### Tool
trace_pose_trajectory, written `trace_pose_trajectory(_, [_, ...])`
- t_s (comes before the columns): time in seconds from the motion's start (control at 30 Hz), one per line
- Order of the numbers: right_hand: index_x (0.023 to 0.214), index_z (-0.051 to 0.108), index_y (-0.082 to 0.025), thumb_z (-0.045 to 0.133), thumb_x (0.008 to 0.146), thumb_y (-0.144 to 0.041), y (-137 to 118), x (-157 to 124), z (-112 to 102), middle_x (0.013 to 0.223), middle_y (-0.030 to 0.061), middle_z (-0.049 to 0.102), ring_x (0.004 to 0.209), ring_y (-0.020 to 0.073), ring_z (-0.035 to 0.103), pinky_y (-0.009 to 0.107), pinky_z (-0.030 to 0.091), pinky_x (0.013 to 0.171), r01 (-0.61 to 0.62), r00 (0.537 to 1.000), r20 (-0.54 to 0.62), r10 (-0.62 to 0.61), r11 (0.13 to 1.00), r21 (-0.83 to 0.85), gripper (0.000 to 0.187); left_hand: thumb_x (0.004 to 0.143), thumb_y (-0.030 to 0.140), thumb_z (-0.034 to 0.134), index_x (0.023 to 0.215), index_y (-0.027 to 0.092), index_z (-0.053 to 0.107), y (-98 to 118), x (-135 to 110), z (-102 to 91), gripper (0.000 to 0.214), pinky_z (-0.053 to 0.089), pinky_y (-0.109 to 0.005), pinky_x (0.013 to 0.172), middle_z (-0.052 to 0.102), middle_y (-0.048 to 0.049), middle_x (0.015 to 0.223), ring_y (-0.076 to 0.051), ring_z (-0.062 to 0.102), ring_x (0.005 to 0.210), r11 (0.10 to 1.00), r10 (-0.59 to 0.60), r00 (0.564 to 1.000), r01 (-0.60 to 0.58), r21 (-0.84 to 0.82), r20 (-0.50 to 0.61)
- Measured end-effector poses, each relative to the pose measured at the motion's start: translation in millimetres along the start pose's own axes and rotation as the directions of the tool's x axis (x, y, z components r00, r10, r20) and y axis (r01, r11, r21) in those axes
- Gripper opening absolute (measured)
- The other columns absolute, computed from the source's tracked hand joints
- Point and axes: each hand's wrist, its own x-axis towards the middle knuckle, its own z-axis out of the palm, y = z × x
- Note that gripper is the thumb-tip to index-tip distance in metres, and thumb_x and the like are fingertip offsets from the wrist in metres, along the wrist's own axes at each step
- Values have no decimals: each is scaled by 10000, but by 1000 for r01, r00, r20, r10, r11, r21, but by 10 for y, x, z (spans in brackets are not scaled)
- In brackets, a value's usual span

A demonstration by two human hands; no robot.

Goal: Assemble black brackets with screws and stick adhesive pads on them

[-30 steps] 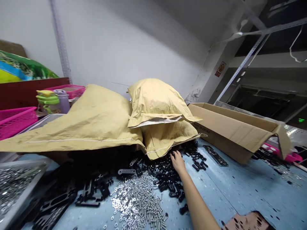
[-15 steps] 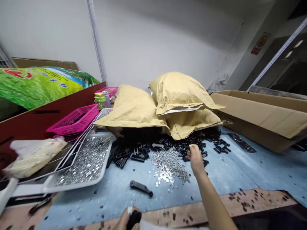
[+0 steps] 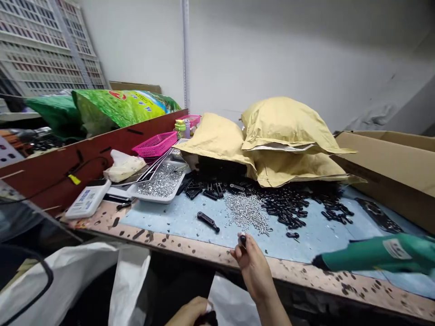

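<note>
My right hand [image 3: 252, 264] is raised over the table's near edge, its fingers pinched on a small black part [image 3: 242, 238]. At the bottom edge of the view my left hand [image 3: 190, 313] is closed around something dark that I cannot make out. On the blue mat [image 3: 183, 216] beyond lie a heap of silver screws [image 3: 247, 216], a heap of small black parts [image 3: 288, 209] and one black bracket [image 3: 208, 221].
Tan sacks [image 3: 282, 145] lie at the back, a cardboard box [image 3: 390, 167] at right. A grey tray of silver parts [image 3: 162, 182], a pink basket [image 3: 155, 144] and a green bag [image 3: 125, 105] are at left. A green tool [image 3: 377, 254] hangs at right, white bags [image 3: 78, 280] below.
My right hand has drawn back from the black heap to the table edge with a small black part in its fingers. The view has pulled back and swung left.
</note>
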Motion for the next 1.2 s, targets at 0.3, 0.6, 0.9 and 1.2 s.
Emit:
trace_pose_trajectory(0.3, [1030, 679, -247, 489, 892, -503, 519, -857, -1084, 939, 89, 666, 872, 227, 638, 304, 524, 763, 338, 939, 215, -267, 605, -721, 348, 659, 379, 615, 818, 145, 641, 327, 162, 443, 284, 423, -248, 497, 626, -55, 784, -167, 591, 601, 962, -234, 971, 239, -133, 51])
trace_pose_trajectory(0.6, [1124, 569, -304, 304, 983, -269, 808, -1024, -1080, 787, 24, 582, 652, 164, 585, 252, 477, 622, 535, 827, 467, -313, 183, -825, 302, 635, 358, 594, 702, 142, 592, 464, -249, -193, 226, 311, -211, 438, 545, 18, 510, -127, 501, 464, 970, -237, 961, 226, -88, -142])
trace_pose_trajectory(0.9, [696, 572, -221, 515, 714, 24, 1113, -1179, -738, 669, 23, 623, 703, 225, 580, 314, 426, 661, 611, 743, 667, -65, -343, -714, 252, 770, 329, 544, 940, 211, 625, 222, -939, -854, 223, 431, -361, 919, 639, -73, 1090, -281, 534, 1107, 958, 29, 910, 92, 271, -413])
trace_pose_trajectory(1.2, [1132, 566, -226, 418, 932, -454, 180, -697, -209, 830, 42, 650, 817, 176, 620, 271, 476, 774, 214, 977, 169, -133, 657, -723, 337, 938, 313, 343, 987, 196, 523, 864, -464, -832, 220, 421, -421, 914, 600, -108, 1122, -281, 530, 1091, 811, 439, 771, -118, 573, -461])
